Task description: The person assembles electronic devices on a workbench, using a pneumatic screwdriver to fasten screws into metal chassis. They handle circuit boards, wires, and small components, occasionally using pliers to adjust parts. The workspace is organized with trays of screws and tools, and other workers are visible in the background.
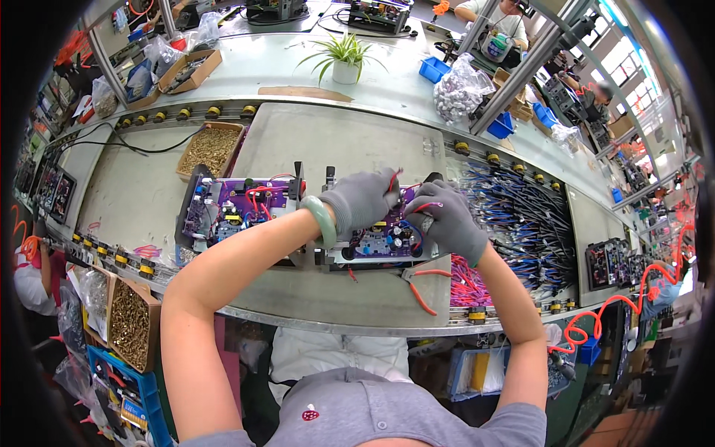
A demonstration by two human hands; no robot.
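Both hands wear grey gloves over a purple circuit board (pixel 376 242) in an open metal chassis. My left hand (pixel 363 200), a green bangle at its wrist, reaches across the board's far part, fingers closed on a thin red wire (pixel 395 177). On the board's right side, my right hand (pixel 449 222) is closed with a reddish wire (pixel 426 206) between its fingers. The gloves hide the wires' other ends. A second chassis with a purple board (pixel 249 201) sits just left. Cutting pliers with orange handles (pixel 423 290) lie near the right hand.
Many dark cables (pixel 521 223) and pink-red wires (pixel 468 283) cover the right of the bench. A cardboard box of brass-coloured parts (pixel 212 149) stands at the back left. Behind the roller rail (pixel 212 112) are a potted plant (pixel 345 71) and a blue bin (pixel 434 69).
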